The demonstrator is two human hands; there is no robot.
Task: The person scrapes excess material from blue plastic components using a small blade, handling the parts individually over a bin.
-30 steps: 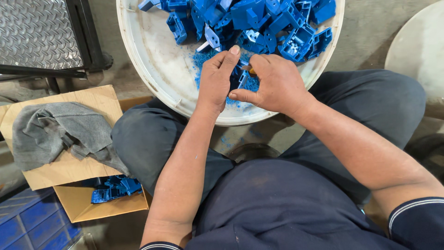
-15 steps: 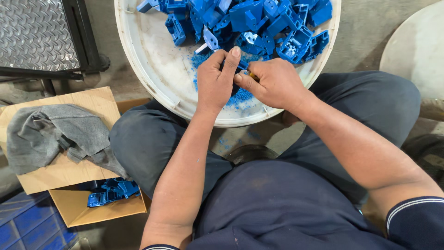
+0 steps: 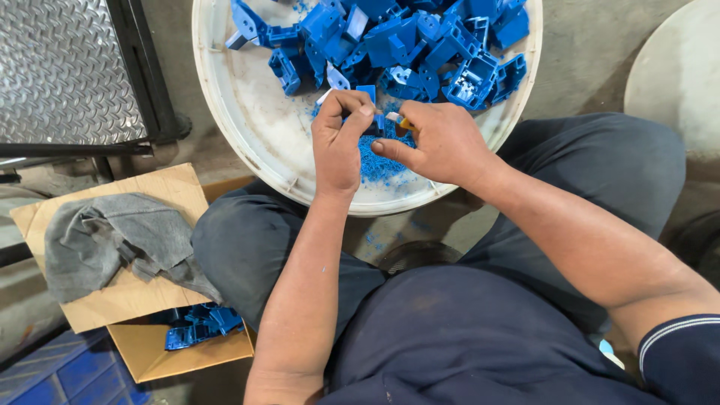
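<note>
Overhead, head view: 1 person sat with a wide white basin (image 3: 247, 127) resting against the knees, both forearms reaching into it.
Left hand: the left hand (image 3: 339, 142) had its fingers curled shut around a small blue plastic part (image 3: 370, 111), pinching it between thumb and fingertips just above the basin floor.
Right hand: the right hand (image 3: 442, 144) was closed on a small tool with a yellow handle (image 3: 403, 124), its tip touching the part; whether it had a blade could not be told.
Held part: it sat between the 2 hands, over the near side of the basin, above a patch of blue shavings (image 3: 379, 161).
Pile: a heap of blue plastic parts (image 3: 420, 45) filled the far half of the basin, well apart from the near rim.
Box: a cardboard box (image 3: 187, 356) stood beside the left knee with a few blue parts inside (image 3: 199, 326), a grey cloth (image 3: 112, 236) draped over its flap.
Progress, as a judgement: the box held few pieces and the basin many, so most of the trimming looked undone.
Other: a metal tread plate (image 3: 64, 67) lay at the upper left.
</note>
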